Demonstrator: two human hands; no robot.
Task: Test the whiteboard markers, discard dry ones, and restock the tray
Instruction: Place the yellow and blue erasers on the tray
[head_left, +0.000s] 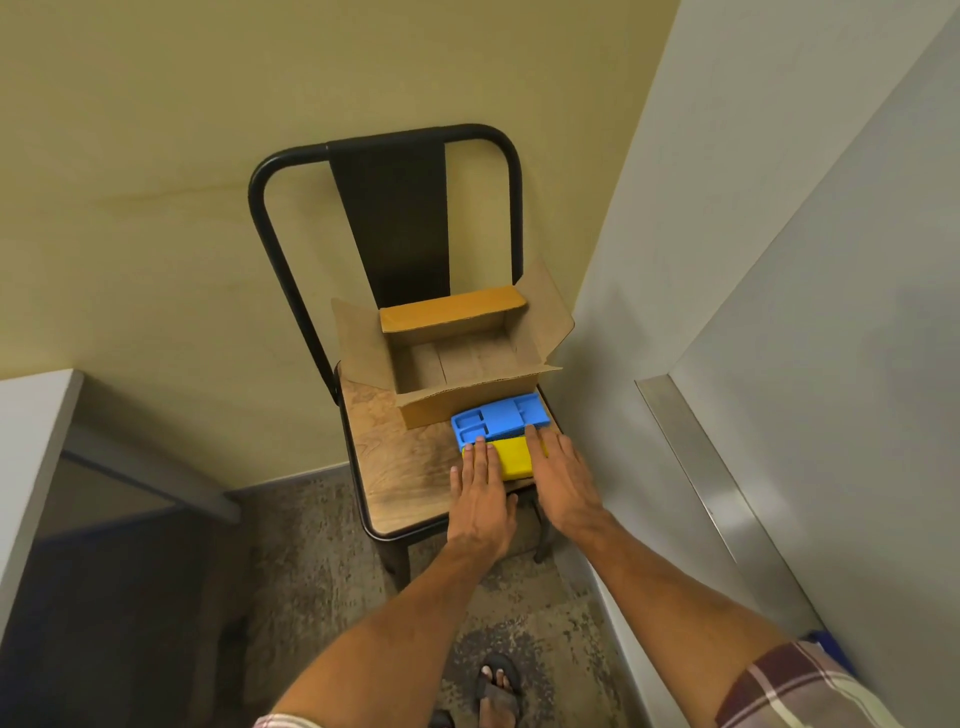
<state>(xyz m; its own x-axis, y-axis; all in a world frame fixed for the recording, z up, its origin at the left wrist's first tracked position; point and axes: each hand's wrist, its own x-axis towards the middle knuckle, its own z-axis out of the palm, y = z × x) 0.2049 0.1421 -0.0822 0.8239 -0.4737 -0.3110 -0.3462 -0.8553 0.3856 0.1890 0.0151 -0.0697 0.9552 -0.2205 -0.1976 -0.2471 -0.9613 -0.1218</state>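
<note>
Speckled carpet (322, 545) underfoot, a sandalled foot (498, 691) at 6 o'clock, and both arms are out over the wooden chair seat (405, 457). Left hand (480, 499) lies flat, fingers straight, tips on the 9 o'clock end of the yellow block (514, 457). Right hand (563, 478) is flat too, fingers laid across its 3 o'clock end (neither hand grips anything). Blue tray (498, 415) sits touching the block at its 12 o'clock, on the seat. Beyond it, an open cardboard box (457, 410), flaps spread, then the black backrest (389, 218).
</note>
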